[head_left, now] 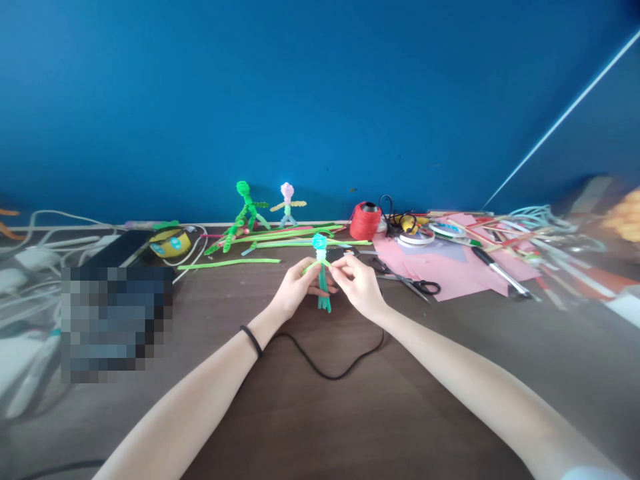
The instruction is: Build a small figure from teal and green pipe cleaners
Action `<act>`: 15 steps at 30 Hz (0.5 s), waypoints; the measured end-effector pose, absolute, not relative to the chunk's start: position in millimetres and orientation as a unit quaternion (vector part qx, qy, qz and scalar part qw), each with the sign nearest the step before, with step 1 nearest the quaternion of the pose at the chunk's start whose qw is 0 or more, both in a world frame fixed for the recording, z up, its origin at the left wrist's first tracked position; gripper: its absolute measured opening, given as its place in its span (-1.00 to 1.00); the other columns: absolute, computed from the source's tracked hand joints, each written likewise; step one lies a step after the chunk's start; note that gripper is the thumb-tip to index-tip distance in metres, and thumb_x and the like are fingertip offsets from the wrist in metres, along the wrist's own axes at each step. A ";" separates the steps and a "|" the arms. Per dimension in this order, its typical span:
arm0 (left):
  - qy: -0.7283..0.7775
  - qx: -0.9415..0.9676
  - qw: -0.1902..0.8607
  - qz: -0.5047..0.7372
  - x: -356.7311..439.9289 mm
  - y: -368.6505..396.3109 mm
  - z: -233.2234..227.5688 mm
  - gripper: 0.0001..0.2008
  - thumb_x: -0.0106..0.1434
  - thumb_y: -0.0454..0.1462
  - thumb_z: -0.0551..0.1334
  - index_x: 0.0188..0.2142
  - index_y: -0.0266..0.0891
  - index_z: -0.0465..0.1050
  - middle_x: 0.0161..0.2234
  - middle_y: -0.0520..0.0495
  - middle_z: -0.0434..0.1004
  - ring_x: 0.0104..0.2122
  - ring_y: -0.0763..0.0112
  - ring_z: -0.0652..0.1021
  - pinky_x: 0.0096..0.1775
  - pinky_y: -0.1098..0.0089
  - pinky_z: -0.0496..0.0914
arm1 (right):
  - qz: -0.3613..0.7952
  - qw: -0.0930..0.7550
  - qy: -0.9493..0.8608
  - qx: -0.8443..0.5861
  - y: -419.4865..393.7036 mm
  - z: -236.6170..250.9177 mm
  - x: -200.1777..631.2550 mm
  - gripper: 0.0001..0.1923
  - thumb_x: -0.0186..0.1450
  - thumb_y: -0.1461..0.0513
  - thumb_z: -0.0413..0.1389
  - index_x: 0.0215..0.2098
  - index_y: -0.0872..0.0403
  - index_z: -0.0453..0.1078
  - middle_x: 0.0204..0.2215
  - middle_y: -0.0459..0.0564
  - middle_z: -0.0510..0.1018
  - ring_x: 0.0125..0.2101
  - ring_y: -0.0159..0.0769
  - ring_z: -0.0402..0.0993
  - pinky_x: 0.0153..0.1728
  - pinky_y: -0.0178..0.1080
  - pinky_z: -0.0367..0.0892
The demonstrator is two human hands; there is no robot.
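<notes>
Upright between my hands is a small pipe-cleaner figure (pixel 323 279), with a turquoise coiled head, a pale neck, light green arms and teal legs hanging down. My left hand (pixel 299 285) pinches the figure's arm on the left side, its lower fingers reaching behind the legs. On the other side my right hand (pixel 359 285) is closed, thumb and finger on the light green arm at the right. Behind the hands stand a green pipe-cleaner figure (pixel 246 203) and a pink-headed one (pixel 287 193) with yellowish arms. Light green pipe cleaners (pixel 235 262) lie beyond my left hand.
Black-handled scissors (pixel 413 285) and pink paper (pixel 453 277) lie to the right, with a marker (pixel 503 272) on the paper. A red thread spool (pixel 365 221) stands near the blue wall. Cables clutter the left. A black cord (pixel 333 378) loops below my hands.
</notes>
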State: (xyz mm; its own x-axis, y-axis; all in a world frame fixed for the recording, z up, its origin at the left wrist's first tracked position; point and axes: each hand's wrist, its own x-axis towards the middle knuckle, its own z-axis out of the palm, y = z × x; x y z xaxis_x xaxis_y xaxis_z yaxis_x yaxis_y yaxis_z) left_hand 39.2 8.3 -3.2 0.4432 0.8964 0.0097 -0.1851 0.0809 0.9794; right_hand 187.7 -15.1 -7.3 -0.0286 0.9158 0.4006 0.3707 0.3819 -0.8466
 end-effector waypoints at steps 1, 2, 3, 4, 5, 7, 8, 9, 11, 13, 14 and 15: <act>0.331 0.538 0.657 0.412 39.4 8.2 -3.0 -0.73 0.14 -0.10 0.17 -0.33 -0.29 0.29 -0.52 -0.04 0.51 -0.49 0.34 0.58 -0.49 0.45 0.44 | 0.274 0.500 -0.664 -0.484 -15.0 -7.3 187.8 -0.83 0.22 0.14 0.00 -0.44 0.08 0.25 -0.64 -0.12 0.42 -0.62 -0.41 0.32 -0.56 -0.37 0.18; 0.331 0.537 0.657 0.412 39.5 8.3 -3.0 -0.72 0.14 -0.10 0.17 -0.32 -0.29 0.29 -0.52 -0.04 0.51 -0.49 0.34 0.58 -0.49 0.44 0.44 | 0.274 0.500 -0.664 -0.484 -14.8 -7.2 187.8 -0.83 0.22 0.14 0.00 -0.44 0.09 0.25 -0.63 -0.12 0.42 -0.61 -0.41 0.32 -0.56 -0.37 0.18; 0.331 0.536 0.658 0.412 39.6 8.4 -3.2 -0.72 0.15 -0.10 0.17 -0.31 -0.29 0.30 -0.51 -0.05 0.51 -0.49 0.34 0.58 -0.48 0.44 0.44 | 0.274 0.500 -0.664 -0.484 -14.6 -7.0 187.9 -0.83 0.22 0.14 0.00 -0.43 0.09 0.25 -0.63 -0.12 0.42 -0.61 -0.41 0.32 -0.55 -0.37 0.18; 0.331 0.535 0.659 0.411 39.7 8.6 -3.5 -0.72 0.15 -0.11 0.17 -0.30 -0.30 0.30 -0.51 -0.05 0.52 -0.48 0.34 0.58 -0.48 0.44 0.44 | 0.272 0.500 -0.664 -0.484 -14.3 -6.9 187.9 -0.84 0.22 0.15 0.00 -0.42 0.09 0.25 -0.63 -0.13 0.41 -0.60 -0.41 0.32 -0.55 -0.37 0.18; 0.331 0.533 0.660 0.412 39.8 8.9 -3.9 -0.73 0.15 -0.11 0.16 -0.29 -0.30 0.31 -0.50 -0.06 0.52 -0.48 0.34 0.58 -0.48 0.44 0.45 | 0.270 0.500 -0.666 -0.483 -13.9 -6.8 187.9 -0.85 0.22 0.16 0.00 -0.40 0.09 0.26 -0.63 -0.14 0.40 -0.60 -0.41 0.32 -0.54 -0.37 0.18; 0.332 0.528 0.662 0.416 40.0 9.4 -4.7 -0.73 0.16 -0.13 0.16 -0.28 -0.30 0.31 -0.49 -0.06 0.53 -0.47 0.35 0.58 -0.48 0.45 0.45 | 0.263 0.501 -0.670 -0.480 -13.2 -7.2 188.0 -0.88 0.21 0.20 0.00 -0.31 0.09 0.26 -0.65 -0.17 0.37 -0.60 -0.42 0.31 -0.52 -0.36 0.19; 0.333 0.525 0.662 0.418 40.2 9.5 -5.1 -0.74 0.16 -0.13 0.16 -0.27 -0.30 0.31 -0.48 -0.07 0.53 -0.47 0.35 0.58 -0.48 0.46 0.45 | 0.259 0.503 -0.672 -0.478 -12.8 -7.6 188.1 -0.86 0.20 0.22 0.00 -0.27 0.09 0.25 -0.66 -0.19 0.34 -0.60 -0.42 0.29 -0.51 -0.36 0.20; 0.335 0.522 0.662 0.421 40.4 9.6 -5.3 -0.74 0.16 -0.13 0.16 -0.27 -0.30 0.31 -0.48 -0.07 0.53 -0.47 0.36 0.58 -0.49 0.46 0.44 | 0.255 0.504 -0.673 -0.477 -12.4 -8.1 188.2 -0.83 0.19 0.25 0.01 -0.22 0.08 0.23 -0.66 -0.22 0.31 -0.60 -0.43 0.28 -0.50 -0.36 0.20; 0.337 0.520 0.660 0.425 40.8 9.5 -5.6 -0.73 0.15 -0.13 0.17 -0.27 -0.30 0.32 -0.48 -0.07 0.53 -0.47 0.36 0.58 -0.50 0.47 0.44 | 0.246 0.506 -0.675 -0.476 -11.9 -9.3 188.5 -0.76 0.17 0.28 0.01 -0.17 0.08 0.19 -0.66 -0.25 0.26 -0.61 -0.43 0.26 -0.49 -0.36 0.21; 0.337 0.520 0.659 0.427 40.8 9.4 -6.0 -0.73 0.15 -0.12 0.17 -0.27 -0.30 0.32 -0.49 -0.06 0.53 -0.48 0.36 0.58 -0.50 0.47 0.44 | 0.232 0.510 -0.678 -0.475 -11.6 -10.0 188.9 -0.72 0.15 0.30 0.02 -0.15 0.07 0.17 -0.65 -0.25 0.23 -0.60 -0.43 0.25 -0.47 -0.35 0.22; 0.336 0.520 0.659 0.427 40.7 9.3 -6.2 -0.73 0.15 -0.12 0.17 -0.27 -0.30 0.31 -0.49 -0.05 0.53 -0.48 0.36 0.58 -0.50 0.47 0.44 | 0.223 0.512 -0.680 -0.474 -11.5 -10.2 189.0 -0.71 0.15 0.31 0.02 -0.14 0.07 0.17 -0.65 -0.25 0.22 -0.59 -0.43 0.24 -0.46 -0.34 0.22; 0.336 0.521 0.659 0.427 40.5 9.3 -6.5 -0.72 0.15 -0.12 0.17 -0.27 -0.29 0.31 -0.50 -0.05 0.52 -0.48 0.36 0.58 -0.50 0.47 0.45 | 0.212 0.515 -0.683 -0.472 -11.5 -10.2 189.3 -0.70 0.15 0.32 0.02 -0.13 0.06 0.17 -0.64 -0.25 0.21 -0.58 -0.43 0.24 -0.45 -0.34 0.23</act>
State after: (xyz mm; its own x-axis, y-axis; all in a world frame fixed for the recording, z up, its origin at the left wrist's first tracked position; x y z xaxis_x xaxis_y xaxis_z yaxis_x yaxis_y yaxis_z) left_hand 40.5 9.3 -6.5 0.4102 0.9120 0.0019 -0.2122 0.0934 0.9728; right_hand 189.3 -11.5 -10.2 -0.0230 0.8636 0.5036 0.4261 0.4642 -0.7765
